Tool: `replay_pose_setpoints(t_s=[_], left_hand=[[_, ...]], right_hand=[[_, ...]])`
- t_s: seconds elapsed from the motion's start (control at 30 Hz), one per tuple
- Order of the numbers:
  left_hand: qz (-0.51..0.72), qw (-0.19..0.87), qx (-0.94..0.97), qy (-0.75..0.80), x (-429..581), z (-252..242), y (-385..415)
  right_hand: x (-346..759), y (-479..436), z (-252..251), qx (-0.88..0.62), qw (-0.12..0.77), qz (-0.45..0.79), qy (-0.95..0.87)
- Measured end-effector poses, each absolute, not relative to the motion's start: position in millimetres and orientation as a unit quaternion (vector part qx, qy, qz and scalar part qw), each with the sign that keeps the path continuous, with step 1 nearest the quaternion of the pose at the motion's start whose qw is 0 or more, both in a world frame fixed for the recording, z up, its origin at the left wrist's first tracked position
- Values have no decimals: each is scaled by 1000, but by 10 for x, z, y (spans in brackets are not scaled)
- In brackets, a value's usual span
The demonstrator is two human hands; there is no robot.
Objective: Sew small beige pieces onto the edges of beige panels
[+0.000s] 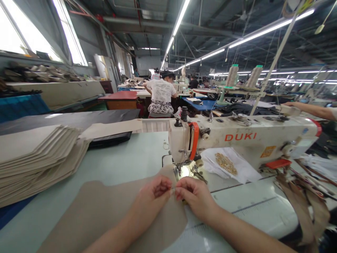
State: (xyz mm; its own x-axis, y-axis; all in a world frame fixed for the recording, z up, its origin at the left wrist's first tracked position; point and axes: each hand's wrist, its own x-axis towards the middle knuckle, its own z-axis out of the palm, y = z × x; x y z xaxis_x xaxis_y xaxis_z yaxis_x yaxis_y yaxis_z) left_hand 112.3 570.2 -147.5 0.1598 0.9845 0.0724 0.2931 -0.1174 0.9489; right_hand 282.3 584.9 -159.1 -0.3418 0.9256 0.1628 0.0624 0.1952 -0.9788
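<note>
Head camera view shows both hands low in the middle of the frame, just in front of the needle area of a white sewing machine [247, 137] with red letters on its arm. The left hand [155, 191] and the right hand [195, 195] face each other, and their fingertips almost meet. On each hand the thumb and the first finger are pressed together in a tight pinch and the other fingers are curled in. Whatever is between the tips is too small to make out, so I cannot tell what they hold.

Both hands are over the upper right edge of a flat tan piece [105, 211], which lies on the pale green table [126, 158] and spreads toward the lower left of the frame. Its top corner reaches under the machine head.

At the left of the frame stands a fanned stack of tan pieces [37, 158]. Right of the needle, under the machine arm, a white cloth [237, 168] carries a small heap of gold parts [225, 163]. In the upper middle a person in a white shirt [161, 93] sits with the back to the camera. At the right edge another person's arm [310, 109] reaches in above the machine
</note>
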Motion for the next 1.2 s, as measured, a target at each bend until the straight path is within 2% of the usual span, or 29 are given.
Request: replay_pose_setpoints(t_s=[0.2, 0.8, 1.2], left_hand=[[327, 368, 687, 535, 1130, -1371, 5657], [341, 349, 673, 556, 1145, -1383, 5663], [346, 324, 676, 565, 1166, -1358, 5649]], right_hand=[[2806, 5848, -1582, -382, 428, 536, -619], [2829, 5812, -1566, -416, 435, 369, -708], [2816, 5818, -1572, -425, 419, 380, -706]])
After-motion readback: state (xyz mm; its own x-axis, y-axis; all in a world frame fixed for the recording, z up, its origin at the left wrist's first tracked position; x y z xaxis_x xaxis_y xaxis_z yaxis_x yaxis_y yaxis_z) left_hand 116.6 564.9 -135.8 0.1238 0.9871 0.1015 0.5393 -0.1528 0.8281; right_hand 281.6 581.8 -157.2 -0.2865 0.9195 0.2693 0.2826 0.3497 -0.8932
